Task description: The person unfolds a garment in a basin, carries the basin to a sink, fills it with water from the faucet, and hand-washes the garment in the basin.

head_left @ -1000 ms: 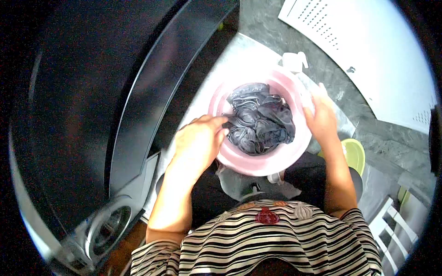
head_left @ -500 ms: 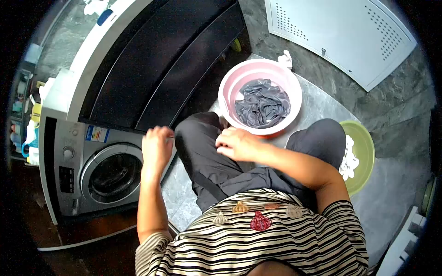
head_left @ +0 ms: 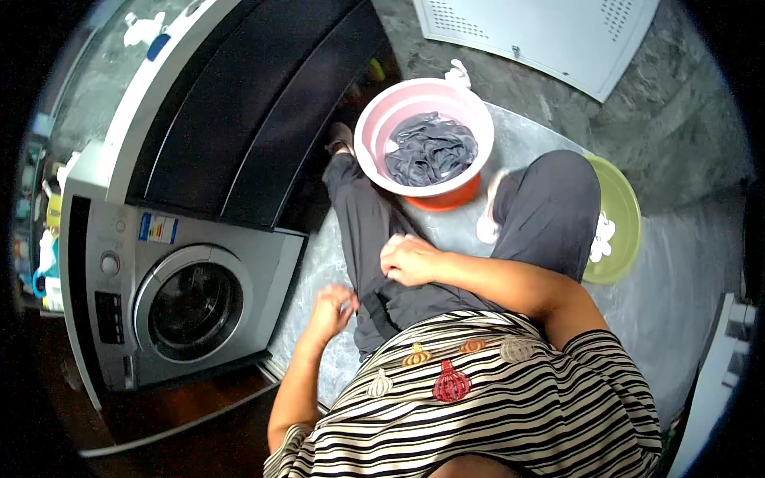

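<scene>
My left hand [head_left: 331, 311] is over the floor just left of my thigh, its fingers loosely bent and slightly apart with nothing visible in them. Over the dark trousers [head_left: 362, 231], my right hand [head_left: 410, 259] has its fingers curled in; no object shows in it. A pink and white basin [head_left: 366, 139] stands in front of me, beyond both hands. Inside it lies a bunched dark grey garment [head_left: 432, 151], apparently wet. Under that basin, part of an orange-red base or stool [head_left: 446, 197] shows between my feet.
To my left stands a silver front-loading washing machine [head_left: 263, 263] with its door [head_left: 195, 307] shut. Black panels [head_left: 239, 103] rise beyond it. A green basin [head_left: 629, 215] with white items [head_left: 603, 237] sits at my right knee. A white perforated cabinet door [head_left: 534, 40] is at the back.
My left hand has moved down and right, from beside the washing machine to near my thigh. My legs have straightened forward and my feet now show. The view has shifted slightly.
</scene>
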Action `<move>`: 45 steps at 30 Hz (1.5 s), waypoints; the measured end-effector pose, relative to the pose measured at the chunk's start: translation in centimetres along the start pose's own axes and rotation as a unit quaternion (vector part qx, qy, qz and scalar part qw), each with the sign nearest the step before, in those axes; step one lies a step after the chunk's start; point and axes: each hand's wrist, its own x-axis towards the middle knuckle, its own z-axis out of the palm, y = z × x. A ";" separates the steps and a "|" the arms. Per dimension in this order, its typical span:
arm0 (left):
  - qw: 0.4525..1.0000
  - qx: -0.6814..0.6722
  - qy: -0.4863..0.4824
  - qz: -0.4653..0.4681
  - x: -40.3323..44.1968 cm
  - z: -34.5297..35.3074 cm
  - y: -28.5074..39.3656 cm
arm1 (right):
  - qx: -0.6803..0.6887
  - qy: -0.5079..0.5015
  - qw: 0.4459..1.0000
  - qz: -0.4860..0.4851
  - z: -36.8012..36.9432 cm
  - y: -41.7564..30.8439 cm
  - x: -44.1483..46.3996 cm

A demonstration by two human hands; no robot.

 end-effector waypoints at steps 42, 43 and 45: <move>0.832 -0.232 -0.341 0.371 21.7 9.0 13.4 | -0.007 0.161 0.872 0.462 -11.0 -5.1 -22.8; 0.773 -0.250 -0.397 0.427 19.8 8.0 14.0 | 0.083 0.089 0.864 0.488 -11.4 -5.7 -23.7; 0.817 -0.130 -0.399 0.396 18.6 7.4 15.1 | 0.145 -0.009 0.844 0.516 -11.8 -7.5 -25.5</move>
